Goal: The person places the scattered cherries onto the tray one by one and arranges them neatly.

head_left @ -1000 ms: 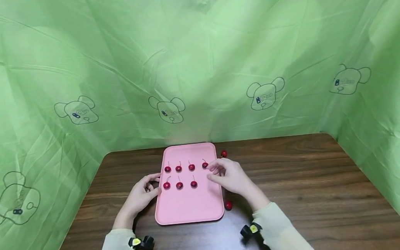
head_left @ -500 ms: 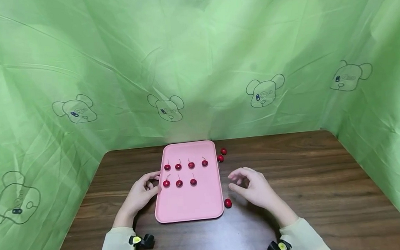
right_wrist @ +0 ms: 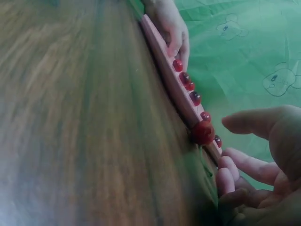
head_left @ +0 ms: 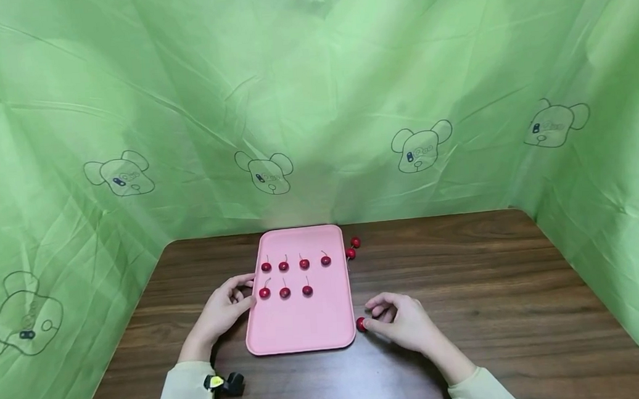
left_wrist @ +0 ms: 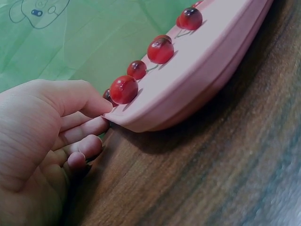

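A pink tray (head_left: 298, 331) lies on the table, bearing red cherries in two rows, such as the front-row cherry (head_left: 307, 291) on the right. My left hand (head_left: 221, 310) pinches the tray's left rim, thumb tip on the edge and fingers below it in the left wrist view. Just outside the tray's right side lies a loose cherry (head_left: 360, 324), its green stem (right_wrist: 205, 162) showing in the right wrist view. Beside it is my right hand (head_left: 406, 322), thumb and fingers spread apart. The thumb tip overlaps the cherry in the head view, while the right wrist view shows a gap.
Two more cherries (head_left: 351, 253) lie by the tray's upper right edge. The dark wooden table (head_left: 498, 286) extends to both sides. A green curtain (head_left: 312, 101) with bear-head drawings hangs behind and along the sides.
My right hand has left the tray's back-row right cherry, drawn back rightward, then come down toward the viewer beside the loose cherry. The left hand stays at the rim.
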`<state>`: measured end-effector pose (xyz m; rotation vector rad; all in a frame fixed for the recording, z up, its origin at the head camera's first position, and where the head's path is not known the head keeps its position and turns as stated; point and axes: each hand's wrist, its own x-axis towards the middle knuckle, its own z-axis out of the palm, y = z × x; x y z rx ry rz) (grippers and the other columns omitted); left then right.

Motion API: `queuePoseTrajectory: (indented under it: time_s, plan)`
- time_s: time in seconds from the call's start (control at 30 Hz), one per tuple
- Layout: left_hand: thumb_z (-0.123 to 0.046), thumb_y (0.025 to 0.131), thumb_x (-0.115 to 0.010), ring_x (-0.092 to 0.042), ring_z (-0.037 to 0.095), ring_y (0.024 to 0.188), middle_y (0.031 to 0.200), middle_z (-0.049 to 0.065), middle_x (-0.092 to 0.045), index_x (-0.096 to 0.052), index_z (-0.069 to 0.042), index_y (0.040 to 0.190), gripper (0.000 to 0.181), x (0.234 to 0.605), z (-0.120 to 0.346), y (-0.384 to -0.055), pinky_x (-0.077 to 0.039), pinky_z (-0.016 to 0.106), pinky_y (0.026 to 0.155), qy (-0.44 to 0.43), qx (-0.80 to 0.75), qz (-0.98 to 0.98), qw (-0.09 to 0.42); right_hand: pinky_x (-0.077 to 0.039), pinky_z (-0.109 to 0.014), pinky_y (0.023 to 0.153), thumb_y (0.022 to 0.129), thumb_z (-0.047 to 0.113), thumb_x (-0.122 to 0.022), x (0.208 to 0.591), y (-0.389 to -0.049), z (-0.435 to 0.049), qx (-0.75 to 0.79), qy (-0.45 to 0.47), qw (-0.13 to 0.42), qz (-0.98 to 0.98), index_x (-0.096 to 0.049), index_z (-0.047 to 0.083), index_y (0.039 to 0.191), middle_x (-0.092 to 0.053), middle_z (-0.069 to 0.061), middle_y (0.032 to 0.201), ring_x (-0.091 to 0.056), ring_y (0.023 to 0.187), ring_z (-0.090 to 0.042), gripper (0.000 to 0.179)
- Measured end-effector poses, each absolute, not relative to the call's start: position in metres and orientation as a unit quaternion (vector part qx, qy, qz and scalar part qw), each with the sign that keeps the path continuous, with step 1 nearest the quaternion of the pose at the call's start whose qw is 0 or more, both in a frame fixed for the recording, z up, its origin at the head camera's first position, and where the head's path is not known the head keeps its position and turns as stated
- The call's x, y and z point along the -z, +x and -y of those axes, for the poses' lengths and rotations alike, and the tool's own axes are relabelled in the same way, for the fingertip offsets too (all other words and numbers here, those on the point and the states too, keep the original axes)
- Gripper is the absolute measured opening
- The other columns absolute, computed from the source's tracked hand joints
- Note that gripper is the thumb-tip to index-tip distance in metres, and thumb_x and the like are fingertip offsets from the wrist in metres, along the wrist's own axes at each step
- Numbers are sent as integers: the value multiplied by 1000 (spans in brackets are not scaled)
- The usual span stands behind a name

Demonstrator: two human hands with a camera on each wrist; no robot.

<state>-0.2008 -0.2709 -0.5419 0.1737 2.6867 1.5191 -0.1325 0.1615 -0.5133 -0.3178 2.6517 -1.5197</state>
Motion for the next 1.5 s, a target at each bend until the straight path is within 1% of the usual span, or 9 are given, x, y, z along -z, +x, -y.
queuePoseTrajectory:
  time_s: [0.07,0.17,0.4,0.63,0.9,1.07,1.2,1.33,1.5]
  plan:
    - [-10,98,-80,-56,21,84,125,12,-67,-66,-10,148,51,543,272,-202,-46,27,71,56,-489,-870,25,-52,-25,64,84,26,-96,513,-133,-161,495,-109,43,-861,-81,11,109,-74,-3,94,-64,71,-11,33]
    - [-9,98,-79,-57,21,83,126,12,-68,-66,-10,147,51,543,272,-203,-46,27,71,60,-492,-868,22,-52,-25,63,82,26,-97,514,-133,-162,497,-127,49,-857,-82,10,109,-73,-4,93,-63,69,-11,34]
    - [-9,97,-79,-57,19,80,127,11,-68,-66,-10,148,52,541,271,-203,-46,27,69,66,-489,-869,24,-53,-25,63,80,23,-98,519,-135,-166,484,-161,50,-859,-82,11,110,-73,-2,94,-64,69,-8,36]
    - [-8,98,-78,-56,18,81,127,14,-68,-66,-7,148,52,542,270,-204,-45,26,69,74,-496,-865,24,-52,-25,63,79,25,-99,525,-135,-168,478,-157,50,-863,-81,14,109,-73,0,94,-64,69,-7,36]
    - [-10,98,-79,-56,22,84,125,11,-68,-67,-11,148,51,542,271,-202,-45,27,71,49,-493,-868,29,-51,-25,62,80,26,-99,528,-135,-164,485,-168,39,-857,-82,12,108,-73,-2,92,-61,66,-5,35]
    - [-11,98,-80,-57,22,84,125,11,-67,-67,-12,147,51,542,271,-203,-45,27,70,48,-493,-868,28,-50,-24,63,80,29,-100,525,-135,-161,466,-163,42,-869,-82,16,104,-71,2,90,-58,67,-5,33]
    - [-10,98,-79,-56,21,84,126,12,-67,-67,-11,147,51,543,271,-203,-46,27,70,48,-493,-868,28,-50,-24,64,83,32,-97,524,-134,-159,453,-162,44,-875,-82,19,101,-71,4,89,-58,68,-4,27]
    - [-9,98,-79,-57,21,83,127,11,-68,-67,-11,147,51,543,270,-203,-46,27,70,49,-490,-870,28,-49,-25,64,88,27,-94,522,-134,-159,454,-172,47,-873,-82,18,102,-71,5,88,-58,68,-4,21]
    - [-8,97,-79,-57,21,83,127,11,-68,-67,-12,147,51,541,269,-202,-46,27,70,49,-485,-873,27,-50,-25,66,89,21,-91,520,-135,-161,447,-186,51,-874,-81,15,105,-72,4,90,-59,70,-4,20]
